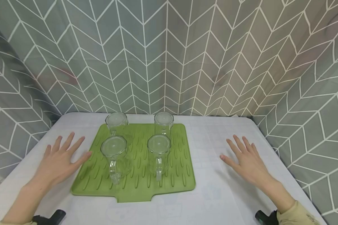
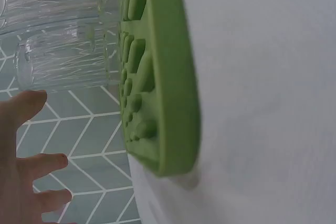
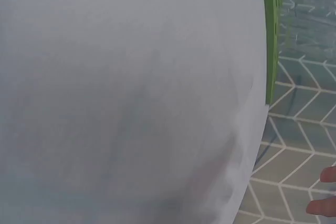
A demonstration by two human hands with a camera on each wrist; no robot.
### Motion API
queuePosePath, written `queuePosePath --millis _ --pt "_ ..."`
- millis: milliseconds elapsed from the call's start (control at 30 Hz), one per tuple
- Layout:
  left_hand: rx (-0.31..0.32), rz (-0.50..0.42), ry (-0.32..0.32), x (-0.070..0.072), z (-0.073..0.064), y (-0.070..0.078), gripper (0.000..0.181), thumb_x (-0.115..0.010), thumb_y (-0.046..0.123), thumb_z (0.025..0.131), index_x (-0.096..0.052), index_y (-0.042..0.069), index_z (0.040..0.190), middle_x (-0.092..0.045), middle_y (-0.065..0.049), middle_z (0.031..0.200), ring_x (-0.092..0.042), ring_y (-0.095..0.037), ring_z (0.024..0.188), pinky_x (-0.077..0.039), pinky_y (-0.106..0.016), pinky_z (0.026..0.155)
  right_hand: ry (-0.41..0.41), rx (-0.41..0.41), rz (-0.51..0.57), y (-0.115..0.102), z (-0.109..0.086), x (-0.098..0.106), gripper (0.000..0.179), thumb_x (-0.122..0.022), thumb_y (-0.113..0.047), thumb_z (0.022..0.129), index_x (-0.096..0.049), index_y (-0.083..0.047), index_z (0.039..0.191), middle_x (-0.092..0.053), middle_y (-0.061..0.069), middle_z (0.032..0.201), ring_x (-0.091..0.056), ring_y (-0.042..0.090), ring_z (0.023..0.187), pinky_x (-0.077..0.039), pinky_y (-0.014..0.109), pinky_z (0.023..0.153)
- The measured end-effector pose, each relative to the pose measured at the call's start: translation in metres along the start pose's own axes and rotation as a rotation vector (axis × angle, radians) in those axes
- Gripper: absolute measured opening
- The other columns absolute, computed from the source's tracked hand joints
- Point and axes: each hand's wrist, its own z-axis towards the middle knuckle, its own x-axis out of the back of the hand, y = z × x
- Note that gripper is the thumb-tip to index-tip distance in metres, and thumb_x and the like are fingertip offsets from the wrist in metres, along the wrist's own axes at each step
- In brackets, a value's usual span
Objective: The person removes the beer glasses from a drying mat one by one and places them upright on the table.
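Green drying mat (image 1: 135,191) on a white-topped bench (image 1: 208,200), bearing 4 clear glass mugs (image 1: 159,147) in 2 rows of 2. Hands apart, fingers straight and spread: left hand (image 1: 57,164) at the mat's left edge, right hand (image 1: 250,164) well to its right. Chevron-patterned curtain (image 1: 155,62) behind the mat.

Extends the left forearm (image 1: 28,198) from the near left, spreading the left hand (image 1: 59,161) palm down, fingers (image 1: 68,141) pointing far, thumb (image 1: 83,158) slanting right. Extends the right forearm (image 1: 279,193) from the near right, fanning the right hand (image 1: 246,159) palm down toward far left, well apart.
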Motion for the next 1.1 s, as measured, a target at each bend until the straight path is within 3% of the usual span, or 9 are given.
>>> queuePosePath --millis 267,400,667,933,1100 --pt "0.029 -0.084 -0.089 -0.005 0.008 0.007 0.077 -0.048 0.059 0.099 -0.042 0.000 0.148 -0.038 -0.035 0.149 -0.034 -0.062 0.130 -0.028 -0.079 0.101 -0.003 0.015 0.051 -0.028 0.004 -0.002 0.081 -0.053 -0.062 0.096 -0.039 -0.007 0.153 -0.034 0.021 0.159 -0.024 0.046 0.147 -0.025 0.065 0.115" --pt "0.053 -0.137 -0.138 -0.008 0.012 0.009 0.078 -0.045 0.059 0.100 -0.041 -0.001 0.149 -0.039 -0.035 0.148 -0.037 -0.060 0.130 -0.031 -0.080 0.097 0.010 0.027 0.086 -0.039 0.007 -0.003 0.078 -0.053 -0.061 0.096 -0.040 -0.009 0.152 -0.038 0.018 0.157 -0.029 0.044 0.145 -0.030 0.066 0.112" --pt "0.081 -0.214 -0.173 -0.013 0.018 0.011 0.076 -0.043 0.057 0.102 -0.040 -0.004 0.148 -0.042 -0.038 0.145 -0.042 -0.062 0.124 -0.036 -0.076 0.096 0.030 0.027 0.169 -0.054 0.014 -0.005 0.074 -0.054 -0.059 0.097 -0.041 -0.010 0.152 -0.043 0.017 0.154 -0.038 0.042 0.140 -0.038 0.069 0.104" --pt "0.150 -0.282 -0.231 -0.016 0.021 0.010 0.080 -0.041 0.058 0.102 -0.036 -0.006 0.149 -0.039 -0.045 0.141 -0.039 -0.068 0.123 -0.037 -0.080 0.091 0.025 0.012 0.204 -0.063 0.018 -0.009 0.073 -0.054 -0.059 0.097 -0.042 -0.011 0.151 -0.045 0.018 0.153 -0.041 0.043 0.138 -0.039 0.066 0.106" --pt "0.165 -0.365 -0.253 -0.018 0.021 0.010 0.079 -0.041 0.057 0.102 -0.034 -0.006 0.150 -0.037 -0.042 0.145 -0.043 -0.064 0.123 -0.044 -0.075 0.089 0.010 -0.002 0.231 -0.066 0.019 -0.011 0.073 -0.054 -0.060 0.097 -0.042 -0.012 0.151 -0.045 0.018 0.153 -0.041 0.043 0.139 -0.038 0.066 0.107"
